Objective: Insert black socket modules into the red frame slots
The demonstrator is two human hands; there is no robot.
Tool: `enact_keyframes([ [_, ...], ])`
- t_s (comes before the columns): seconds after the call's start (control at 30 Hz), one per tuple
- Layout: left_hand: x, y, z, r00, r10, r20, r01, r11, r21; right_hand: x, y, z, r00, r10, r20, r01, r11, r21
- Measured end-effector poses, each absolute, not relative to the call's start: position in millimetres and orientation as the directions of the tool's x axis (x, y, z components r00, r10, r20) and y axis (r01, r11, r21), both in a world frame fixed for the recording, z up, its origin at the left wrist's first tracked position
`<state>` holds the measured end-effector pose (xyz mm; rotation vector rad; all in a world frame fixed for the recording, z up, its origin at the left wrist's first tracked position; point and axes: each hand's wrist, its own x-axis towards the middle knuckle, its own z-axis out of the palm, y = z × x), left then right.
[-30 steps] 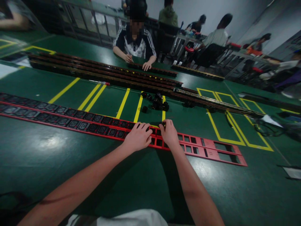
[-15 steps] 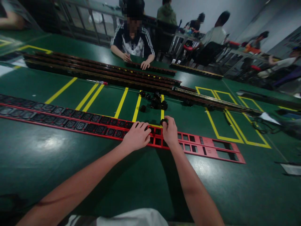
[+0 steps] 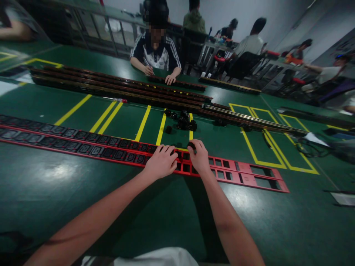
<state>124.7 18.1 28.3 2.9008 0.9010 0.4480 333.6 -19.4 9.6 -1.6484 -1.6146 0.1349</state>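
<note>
A long red strip (image 3: 249, 177) with two rows of rectangular openings lies across the green table. Its left part is filled with black sockets (image 3: 91, 149); its right part shows bare openings. My left hand (image 3: 161, 162) rests on the strip where the filled part ends, fingers spread and pressing down. My right hand (image 3: 198, 156) is right beside it, fingers curled round a small black socket (image 3: 191, 145) held against the strip's far row. A small heap of loose black sockets (image 3: 183, 122) lies just beyond my hands.
Long dark strips (image 3: 124, 90) lie in rows across the far half of the table, which bears yellow marking lines (image 3: 144, 123). A person sits opposite with hands on one strip (image 3: 177, 83). Other people sit at benches behind. A tangle of cable (image 3: 307, 147) lies at right.
My right hand lifted slightly with the black socket and came back down onto the strip's far row. My left hand stayed in place.
</note>
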Motion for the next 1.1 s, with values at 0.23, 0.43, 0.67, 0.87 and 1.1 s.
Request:
enact_keyframes([
  [0.23, 124, 19, 27, 0.797, 0.548, 0.255, 0.526, -0.836, 0.154, 334, -21, 9, 0.207, 0.856, 0.473, 0.813, 0.118, -0.570],
  [0.43, 125, 18, 28, 0.794, 0.547, 0.265, 0.527, -0.837, 0.148, 331, -25, 15, 0.041, 0.879, 0.476, 0.773, 0.274, -0.573],
  [0.67, 125, 18, 28, 0.792, 0.547, 0.271, 0.526, -0.837, 0.152, 327, -29, 14, -0.180, 0.923, 0.341, 0.816, 0.333, -0.472],
  [0.87, 124, 18, 26, 0.794, 0.549, 0.261, 0.519, -0.835, 0.180, 325, -29, 16, -0.199, 0.922, 0.332, 0.799, 0.348, -0.491],
  [1.1, 123, 19, 21, 0.784, 0.554, 0.281, 0.519, -0.833, 0.194, 323, -29, 16, -0.247, 0.888, 0.388, 0.789, 0.417, -0.451],
])
